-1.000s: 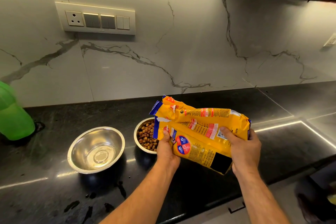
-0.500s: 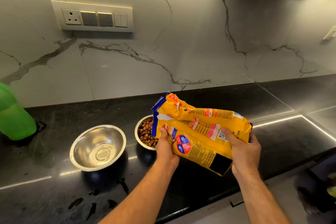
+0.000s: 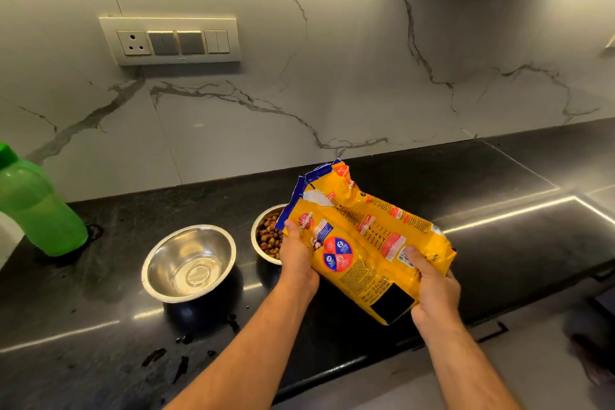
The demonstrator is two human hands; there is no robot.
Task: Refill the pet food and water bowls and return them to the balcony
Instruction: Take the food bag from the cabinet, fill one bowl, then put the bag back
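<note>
We note both hands, left hand (image 3: 296, 263) and right hand (image 3: 432, 289), fingers clamped on a yellow food bag (image 3: 362, 243) labelled "Pedigree"; kibble bowl (image 3: 266, 236) just beyond left fingers.

You have two shiny steel bowls (image 3: 188, 263) on a glossy black stone worktop (image 3: 499, 243), a crinkled glossy plastic food bag (image 3: 362, 243), a translucent green plastic bottle (image 3: 36, 206) and a smooth marble-look wall (image 3: 332, 60).

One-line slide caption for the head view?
Both hands hold the yellow food bag beside the kibble bowl.
</note>
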